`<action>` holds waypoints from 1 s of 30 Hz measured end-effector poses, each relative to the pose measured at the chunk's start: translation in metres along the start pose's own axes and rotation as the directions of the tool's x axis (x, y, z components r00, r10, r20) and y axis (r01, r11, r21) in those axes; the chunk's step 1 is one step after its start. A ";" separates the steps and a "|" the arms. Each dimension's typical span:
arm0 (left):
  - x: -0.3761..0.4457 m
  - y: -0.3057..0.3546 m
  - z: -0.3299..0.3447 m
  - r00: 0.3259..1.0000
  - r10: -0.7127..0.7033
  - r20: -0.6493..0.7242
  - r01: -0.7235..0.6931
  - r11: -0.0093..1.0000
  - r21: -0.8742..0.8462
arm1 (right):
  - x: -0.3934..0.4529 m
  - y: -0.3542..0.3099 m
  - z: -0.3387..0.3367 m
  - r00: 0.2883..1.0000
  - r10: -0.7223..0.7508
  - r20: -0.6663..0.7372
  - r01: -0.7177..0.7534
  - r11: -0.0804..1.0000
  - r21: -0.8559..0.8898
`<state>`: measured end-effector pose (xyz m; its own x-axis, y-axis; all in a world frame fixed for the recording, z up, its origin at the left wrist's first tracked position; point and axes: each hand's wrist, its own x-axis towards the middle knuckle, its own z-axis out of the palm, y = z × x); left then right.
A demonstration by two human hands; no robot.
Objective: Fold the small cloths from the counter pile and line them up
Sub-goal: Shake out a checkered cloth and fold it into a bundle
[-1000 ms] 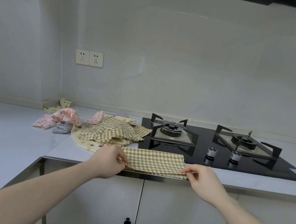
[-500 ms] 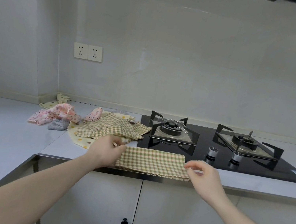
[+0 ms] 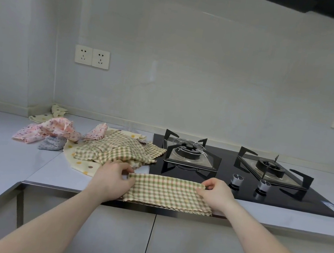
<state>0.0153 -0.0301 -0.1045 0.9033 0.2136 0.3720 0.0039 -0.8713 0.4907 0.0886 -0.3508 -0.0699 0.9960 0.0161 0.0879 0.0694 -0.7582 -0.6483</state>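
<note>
The checked cloth [image 3: 168, 192] is lying at the front edge of the surface [image 3: 15, 160], just before the hob [image 3: 240, 180], its scalloped near hem sitting right on the lip. Both hands are holding its far edge: the left hand [image 3: 111, 179] is pinching the far left corner, the right hand [image 3: 217, 194] the far right corner, fingers curled round the fabric at each end, with the edge raised slightly between them.

Judging from this, a fold toward the body is in hand. The chief risk is at the lip: the near hem is lying so close to the drop that a tug toward the body could be sliding the whole cloth off the front before the fold lands. Uneven pull between the two hands would be skewing the fold, leaving the corners mismatched. The fabric looks thin and limp, so the span between the pinches may be sagging and creasing in the middle.

To the left, the pile [image 3: 115, 149] is waiting unfolded: another checked cloth on top, a cream spotted one under it, pink floral ones [image 3: 52, 131] beyond. Its nearest edge is lying just behind the left hand, so a wrist dragging back could be catching it. The two knobs [image 3: 250, 181] are standing just behind the right hand, near enough for knuckles to be nudging one.
</note>
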 end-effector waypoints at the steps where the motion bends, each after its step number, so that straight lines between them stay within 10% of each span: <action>1: 0.000 0.000 0.001 1.000 -0.005 0.005 0.005 1.000 -0.004 | 0.002 0.001 -0.001 1.000 0.019 -0.002 -0.019 0.999 0.032; 30: 0.007 -0.003 -0.015 0.985 -0.124 0.120 0.163 0.895 -0.415 | -0.038 -0.157 0.073 0.960 -0.176 0.215 0.101 0.942 0.320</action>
<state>0.0151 -0.0190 -0.0917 0.9409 0.2652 0.2108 -0.0269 -0.5618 0.8268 0.0442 -0.1846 -0.0266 0.9565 0.2895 0.0359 0.1842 -0.5043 -0.8437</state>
